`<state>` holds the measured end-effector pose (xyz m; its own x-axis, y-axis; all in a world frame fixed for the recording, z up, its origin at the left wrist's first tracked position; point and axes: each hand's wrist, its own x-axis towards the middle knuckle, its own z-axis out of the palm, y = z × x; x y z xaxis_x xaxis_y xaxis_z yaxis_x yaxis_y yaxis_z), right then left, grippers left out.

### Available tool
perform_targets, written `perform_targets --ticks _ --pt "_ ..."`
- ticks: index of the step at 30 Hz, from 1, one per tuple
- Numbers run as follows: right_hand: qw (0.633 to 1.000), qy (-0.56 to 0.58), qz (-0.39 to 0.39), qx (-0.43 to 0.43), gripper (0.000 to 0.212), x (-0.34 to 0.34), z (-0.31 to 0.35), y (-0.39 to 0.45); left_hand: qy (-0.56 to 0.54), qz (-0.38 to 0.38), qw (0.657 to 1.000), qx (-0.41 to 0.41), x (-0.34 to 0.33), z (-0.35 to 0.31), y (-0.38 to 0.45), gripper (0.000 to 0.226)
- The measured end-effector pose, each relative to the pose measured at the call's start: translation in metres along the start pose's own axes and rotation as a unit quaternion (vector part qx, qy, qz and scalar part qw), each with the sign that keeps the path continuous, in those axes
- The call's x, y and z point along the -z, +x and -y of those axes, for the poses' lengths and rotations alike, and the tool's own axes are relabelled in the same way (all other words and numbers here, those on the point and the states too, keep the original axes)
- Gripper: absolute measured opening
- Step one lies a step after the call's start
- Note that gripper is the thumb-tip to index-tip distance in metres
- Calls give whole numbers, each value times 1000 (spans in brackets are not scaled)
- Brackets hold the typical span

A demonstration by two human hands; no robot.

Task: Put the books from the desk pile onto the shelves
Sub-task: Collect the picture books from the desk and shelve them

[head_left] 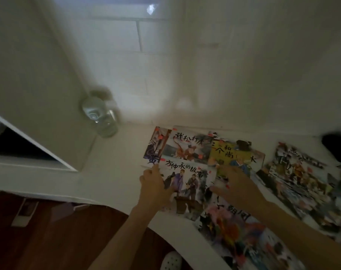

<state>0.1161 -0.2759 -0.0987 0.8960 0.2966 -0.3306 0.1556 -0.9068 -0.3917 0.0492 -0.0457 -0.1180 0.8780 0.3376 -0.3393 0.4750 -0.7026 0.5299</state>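
Several thin picture books lie spread and overlapping on the white desk point(117, 172). The nearest middle one is a book with a purple-robed figure point(187, 184). My left hand point(153, 185) grips its left edge, fingers curled round it. My right hand point(236, 185) lies flat with straight fingers across this book's right edge and the yellow book point(232, 154) beside it. Behind them lie a tiger-fight book point(187, 147) and a dark purple book point(156, 145). A colourful book point(239, 236) sits nearer me under my right forearm. More books point(306, 186) are blurred at the right.
A white shelf unit point(39, 90) rises at the left with a dark opening point(11, 145) low down. A clear glass jar point(101, 117) stands at the desk's back left. A dark object point(337, 151) sits at the right edge. Dark wood floor point(58, 240) lies below.
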Motion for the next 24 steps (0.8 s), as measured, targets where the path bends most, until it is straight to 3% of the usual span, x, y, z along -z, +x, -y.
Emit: perform_targets --ticks 4,7,10,13,16,20,22,24 --pt "999 -36 -20 -4 95 -36 8 2 -23 -9 998 51 -27 -3 -1 108" --pt "999 5 -37 -31 95 -48 8 6 -110 -15 992 63 -32 -3 4 84" --pt "981 152 -101 -65 84 -47 13 15 -102 -13 993 57 -33 -4 15 52" --pt "964 216 -125 -94 75 -41 19 21 -113 -6 993 19 -27 -7 20 28" --pt "958 247 -131 -67 69 -34 26 36 -158 -14 987 -19 -7 -13 38 33" --pt "957 241 -136 -86 67 -22 35 70 -80 -102 991 -30 18 -17 93 59" --pt "972 166 -135 -103 64 -26 37 81 -8 -53 998 14 22 -17 111 76" --pt "983 33 -81 -159 82 -35 34 80 40 -23 998 34 18 -19 116 83"
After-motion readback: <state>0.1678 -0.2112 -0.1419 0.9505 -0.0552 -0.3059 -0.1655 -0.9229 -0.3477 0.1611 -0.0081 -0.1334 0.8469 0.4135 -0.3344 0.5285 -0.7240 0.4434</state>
